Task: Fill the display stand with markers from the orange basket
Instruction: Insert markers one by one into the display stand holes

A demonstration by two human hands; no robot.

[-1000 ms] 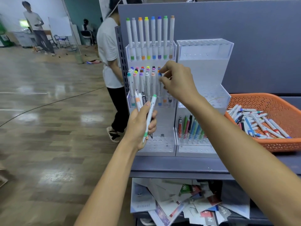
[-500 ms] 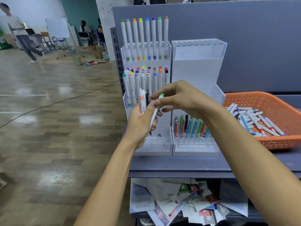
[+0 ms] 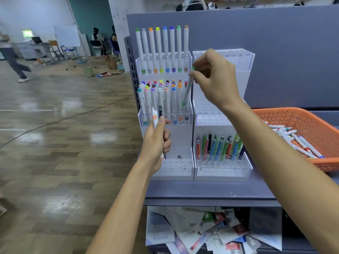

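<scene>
Two white tiered display stands sit on a grey shelf. The left stand (image 3: 176, 169) carries markers in its top and middle tiers. My right hand (image 3: 214, 79) grips a green-capped marker (image 3: 187, 88) by its top, its lower end over the right end of the middle tier. My left hand (image 3: 157, 142) holds two markers (image 3: 156, 116), one orange-banded and one dark, in front of the stand's lower tier. The orange basket (image 3: 311, 123) at the right contains several loose markers.
The right stand (image 3: 223, 173) has coloured pens in its bottom tier, with bare upper tiers. A grey partition wall rises behind. Papers and booklets (image 3: 207, 230) are piled on the shelf below. People move about the wooden floor at the far left.
My right hand took the green-capped marker from my left hand and lifted it up to the middle tier. My left hand stayed low with the other two markers.
</scene>
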